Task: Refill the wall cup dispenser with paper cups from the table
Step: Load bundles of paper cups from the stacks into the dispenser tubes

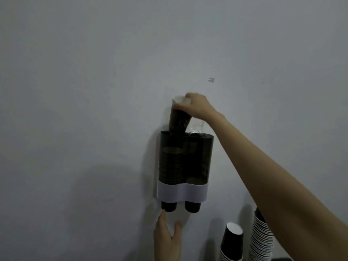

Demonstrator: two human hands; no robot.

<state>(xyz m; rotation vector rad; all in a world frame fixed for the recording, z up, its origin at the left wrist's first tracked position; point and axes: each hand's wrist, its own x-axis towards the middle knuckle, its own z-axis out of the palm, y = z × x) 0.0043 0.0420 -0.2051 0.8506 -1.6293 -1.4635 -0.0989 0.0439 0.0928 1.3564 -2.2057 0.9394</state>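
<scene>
A twin-tube wall cup dispenser (185,191) of dark see-through plastic with a white band hangs on the wall. Its left tube holds a stack of dark cups; a cup bottom sticks out under each tube. My right hand (195,106) grips the rim of a dark paper cup (178,119) with a white inside, tilted over the left tube's open top, its base just entering. My left hand (165,234) is below the dispenser, fingers apart, a fingertip touching the bottom of the left protruding cup (169,205).
Two stacks of dark paper cups with white rims stand at the lower right: a shorter one (232,240) and a taller one (260,238) partly behind my right forearm. A small mark (211,79) is on the bare grey wall above.
</scene>
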